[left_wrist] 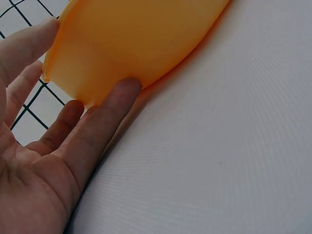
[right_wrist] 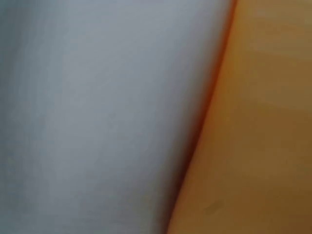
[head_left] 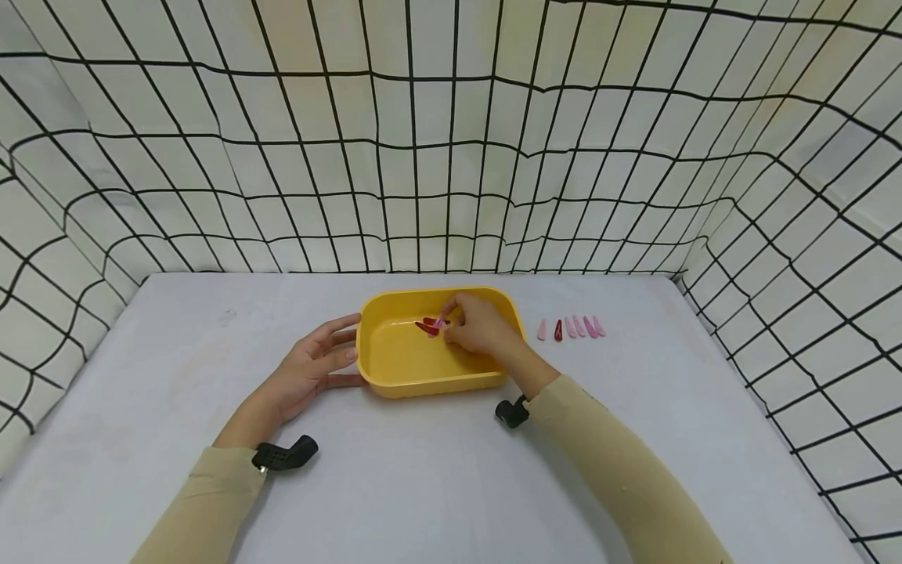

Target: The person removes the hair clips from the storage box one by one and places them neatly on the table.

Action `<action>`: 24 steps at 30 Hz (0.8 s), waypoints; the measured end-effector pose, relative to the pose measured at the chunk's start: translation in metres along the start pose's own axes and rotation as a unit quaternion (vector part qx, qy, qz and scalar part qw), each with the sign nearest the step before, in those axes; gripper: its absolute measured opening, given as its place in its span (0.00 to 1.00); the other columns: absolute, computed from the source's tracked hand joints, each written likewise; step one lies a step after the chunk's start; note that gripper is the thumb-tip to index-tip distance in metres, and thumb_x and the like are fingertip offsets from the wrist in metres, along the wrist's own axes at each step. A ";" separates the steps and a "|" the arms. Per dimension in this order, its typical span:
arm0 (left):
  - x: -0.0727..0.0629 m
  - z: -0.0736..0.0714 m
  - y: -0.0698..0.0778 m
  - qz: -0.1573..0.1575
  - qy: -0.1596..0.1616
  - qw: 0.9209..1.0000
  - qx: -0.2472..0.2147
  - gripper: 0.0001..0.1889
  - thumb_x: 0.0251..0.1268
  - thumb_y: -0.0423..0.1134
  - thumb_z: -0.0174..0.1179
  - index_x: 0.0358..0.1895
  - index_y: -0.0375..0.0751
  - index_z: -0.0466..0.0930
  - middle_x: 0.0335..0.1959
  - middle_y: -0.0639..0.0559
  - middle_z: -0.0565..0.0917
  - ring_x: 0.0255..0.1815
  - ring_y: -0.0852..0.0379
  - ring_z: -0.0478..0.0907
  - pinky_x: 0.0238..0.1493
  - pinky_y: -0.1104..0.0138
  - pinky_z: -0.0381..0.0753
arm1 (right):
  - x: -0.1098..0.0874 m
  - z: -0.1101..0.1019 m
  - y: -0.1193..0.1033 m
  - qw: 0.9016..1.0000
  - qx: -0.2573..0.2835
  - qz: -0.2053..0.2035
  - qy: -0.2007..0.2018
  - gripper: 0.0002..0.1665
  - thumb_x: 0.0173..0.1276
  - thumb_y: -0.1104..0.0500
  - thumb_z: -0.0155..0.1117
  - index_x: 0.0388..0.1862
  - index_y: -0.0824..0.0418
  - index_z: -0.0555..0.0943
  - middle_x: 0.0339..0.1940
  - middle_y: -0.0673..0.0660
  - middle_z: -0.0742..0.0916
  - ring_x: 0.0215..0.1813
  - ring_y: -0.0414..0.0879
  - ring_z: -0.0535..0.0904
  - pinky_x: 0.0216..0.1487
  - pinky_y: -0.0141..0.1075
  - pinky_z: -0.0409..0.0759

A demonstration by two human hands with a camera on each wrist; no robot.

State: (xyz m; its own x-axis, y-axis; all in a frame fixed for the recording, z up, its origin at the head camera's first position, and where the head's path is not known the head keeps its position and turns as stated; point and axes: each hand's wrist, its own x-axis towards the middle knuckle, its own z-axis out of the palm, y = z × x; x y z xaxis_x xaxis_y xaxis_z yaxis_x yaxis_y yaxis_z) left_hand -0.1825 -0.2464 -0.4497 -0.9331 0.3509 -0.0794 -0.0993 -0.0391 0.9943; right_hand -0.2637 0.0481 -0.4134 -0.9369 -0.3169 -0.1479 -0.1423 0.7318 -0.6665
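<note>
A yellow plastic tray [head_left: 416,376] stands on the white table, its left end against the fingers of my left hand [head_left: 313,364]. Those fingers are spread and fairly straight along the outer wall, as the left wrist view also shows. My right hand [head_left: 479,325] reaches over the tray's right side, thumb and forefinger at a pink hair clip [head_left: 441,323] in a small pile. Red hair clips [head_left: 426,328] lie beside it on the tray floor. The right wrist view shows only the yellow tray wall [right_wrist: 258,122] and white cloth, blurred, without the hand.
Right of the tray, several hair clips lie in a row on the table [head_left: 423,470], including a red clip [head_left: 558,330] and a pink clip [head_left: 542,329]. A black wire grid [head_left: 451,145] over white sheeting stands behind the table and along both sides.
</note>
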 end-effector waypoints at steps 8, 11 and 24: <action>-0.001 0.000 0.002 0.001 -0.001 1.000 -0.002 0.33 0.75 0.38 0.57 0.78 0.47 0.56 0.77 0.37 0.56 0.61 0.53 0.78 0.54 0.52 0.84 | 0.000 0.002 0.001 0.998 -0.058 -0.004 -0.007 0.20 0.64 0.59 0.71 0.53 0.52 0.77 0.28 0.53 0.79 0.29 0.45 0.73 0.28 0.32 0.69; -0.001 0.000 0.002 0.002 -0.002 1.000 -0.003 0.32 0.75 0.37 0.57 0.78 0.47 0.56 0.77 0.37 0.56 0.60 0.53 0.79 0.54 0.52 0.84 | 0.000 0.002 0.001 0.998 -0.062 -0.006 -0.013 0.19 0.63 0.59 0.72 0.52 0.52 0.78 0.29 0.52 0.79 0.30 0.45 0.73 0.29 0.32 0.69; 0.000 0.000 0.001 -0.004 0.005 1.000 -0.006 0.32 0.75 0.37 0.57 0.78 0.50 0.57 0.76 0.39 0.58 0.59 0.53 0.80 0.53 0.52 0.85 | -0.001 0.000 0.000 0.998 -0.058 -0.036 -0.017 0.16 0.61 0.59 0.73 0.45 0.53 0.76 0.31 0.52 0.80 0.35 0.45 0.75 0.33 0.31 0.72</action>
State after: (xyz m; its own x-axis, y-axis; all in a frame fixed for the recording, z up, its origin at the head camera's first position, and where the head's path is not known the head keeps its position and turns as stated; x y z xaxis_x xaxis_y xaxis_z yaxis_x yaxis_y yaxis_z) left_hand -0.1823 -0.2462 -0.4487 -0.9354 0.3426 -0.0873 -0.1101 -0.0477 0.9928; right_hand -0.2625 0.0487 -0.4137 -0.9120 -0.3898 -0.1276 -0.2468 0.7700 -0.5883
